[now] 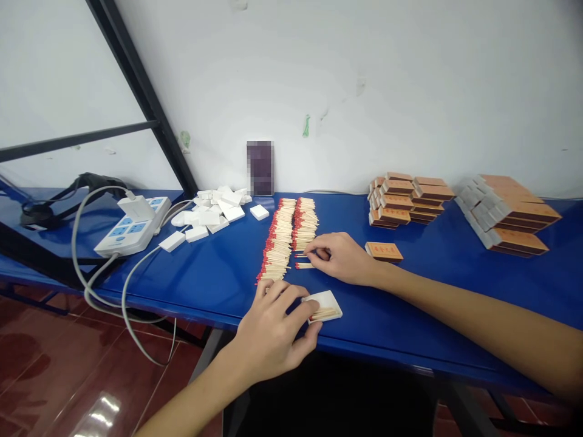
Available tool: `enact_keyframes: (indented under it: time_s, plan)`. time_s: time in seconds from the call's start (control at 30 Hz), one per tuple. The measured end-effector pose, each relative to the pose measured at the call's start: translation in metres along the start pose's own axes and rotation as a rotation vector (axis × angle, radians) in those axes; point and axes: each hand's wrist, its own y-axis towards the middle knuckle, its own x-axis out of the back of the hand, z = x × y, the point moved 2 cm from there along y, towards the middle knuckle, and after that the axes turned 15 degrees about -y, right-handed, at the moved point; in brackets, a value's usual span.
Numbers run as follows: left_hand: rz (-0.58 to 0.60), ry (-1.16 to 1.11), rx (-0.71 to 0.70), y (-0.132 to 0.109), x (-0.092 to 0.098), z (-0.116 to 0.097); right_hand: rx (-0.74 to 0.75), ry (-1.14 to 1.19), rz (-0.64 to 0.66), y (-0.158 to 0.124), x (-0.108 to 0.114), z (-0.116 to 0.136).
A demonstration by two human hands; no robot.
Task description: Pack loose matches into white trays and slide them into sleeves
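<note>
My left hand (277,328) grips a white matchbox tray (328,300) at the table's front edge, thumb and fingers around its left end. A few matchsticks (324,314) lie inside the tray along its near side. Further back, my right hand (339,258) is closed in a pinch on a few matchsticks (300,255), red heads pointing left. Another small group of matchsticks (304,266) lies just below those fingers. Two long rows of matchsticks, a left row (277,243) and a right row (304,221), stretch toward the wall.
White trays (218,209) are heaped at the back left, beside a power strip (136,227) with cables. A single matchbox (384,250) lies behind my right forearm. Stacked matchboxes (405,200) and a larger stack (510,212) stand right. A dark pixelated rectangle (260,168) leans on the wall.
</note>
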Motion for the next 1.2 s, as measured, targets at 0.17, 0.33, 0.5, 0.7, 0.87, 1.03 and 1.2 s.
enact_keyframes:
  time_s: [0.17, 0.33, 0.5, 0.7, 0.87, 1.03, 1.2]
  plan:
    - [-0.005, 0.004, 0.002, 0.0001, 0.0005, -0.0005, 0.082, 0.071, -0.003, -0.0029, 0.0026, 0.0031]
    - [-0.006, 0.005, 0.002, -0.0001, 0.0006, -0.0008, -0.025, 0.045, -0.034, -0.0016, 0.0041, 0.0012]
    - [-0.005, 0.007, -0.004, -0.0002, -0.0001, 0.0, -0.028, -0.021, 0.017, 0.0001, 0.0029, 0.0007]
    - [-0.002, 0.006, 0.001, -0.0003, 0.0001, -0.0003, 0.007, -0.049, 0.016, -0.001, 0.003, 0.0019]
    - [-0.004, 0.001, -0.003, -0.0005, -0.0002, -0.0003, -0.016, -0.056, 0.039, -0.0007, 0.0029, 0.0022]
    - [-0.008, 0.008, -0.003, 0.0, -0.0002, -0.0005, -0.028, -0.054, 0.049, -0.0008, 0.0023, 0.0017]
    - [-0.009, 0.016, -0.001, 0.0002, 0.0009, -0.0018, -0.035, -0.032, 0.05, -0.0006, 0.0019, 0.0005]
